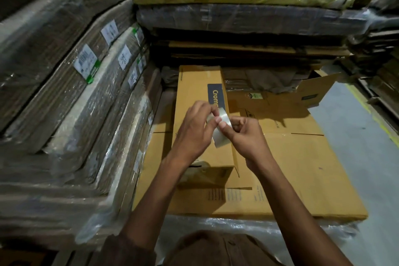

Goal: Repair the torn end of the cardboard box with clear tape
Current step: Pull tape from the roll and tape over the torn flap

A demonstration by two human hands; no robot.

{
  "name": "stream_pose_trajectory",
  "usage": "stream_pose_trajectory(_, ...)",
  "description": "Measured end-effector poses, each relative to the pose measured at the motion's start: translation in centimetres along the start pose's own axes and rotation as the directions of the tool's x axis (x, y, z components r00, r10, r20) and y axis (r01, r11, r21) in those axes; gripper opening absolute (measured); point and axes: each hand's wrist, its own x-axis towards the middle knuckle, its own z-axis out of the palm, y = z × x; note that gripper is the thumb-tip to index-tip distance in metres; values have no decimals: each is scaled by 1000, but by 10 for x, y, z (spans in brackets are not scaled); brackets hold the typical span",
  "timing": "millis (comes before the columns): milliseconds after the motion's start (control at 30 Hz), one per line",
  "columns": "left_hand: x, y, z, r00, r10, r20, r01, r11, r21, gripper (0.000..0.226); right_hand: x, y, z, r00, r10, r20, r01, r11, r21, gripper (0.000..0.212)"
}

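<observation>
The blue label on the long cardboard box is partly covered by the hands, so only "Crom" reads. The box's near end is shadowed under the left forearm, and any tear there is hard to make out. One roll of clear tape is held above the middle of the box: the left hand pinches it with curled fingertips and thumb, the right hand grips it with curled fingers. The box lies along the left edge of a flattened carton. Two sleeves show.
</observation>
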Motion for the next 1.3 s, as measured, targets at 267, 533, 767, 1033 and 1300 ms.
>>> stream_pose_trajectory(267,-8,-6,-12,984,168,-63,-150,963,222,11,-1,-15,24,994,98,-55,-91,988,125,29)
stream_pose_trajectory(533,-14,-13,-9,969,182,-165,-138,959,248,25,-1,-37,26,968,246,-40,-221,922,319,34)
stream_pose_trajectory(767,-2,-12,-16,945,320,-75,-271,889,368,42,2,-43,14,975,218,39,-217,912,349,35)
stream_pose_trajectory(1033,-2,-10,-8,814,546,-201,-432,799,418,16,3,-45,4,961,235,144,-274,863,425,43)
stream_pose_trajectory(1300,1,4,-10,965,143,-219,-159,986,-57,25,5,-42,-2,978,149,148,-175,968,180,52)
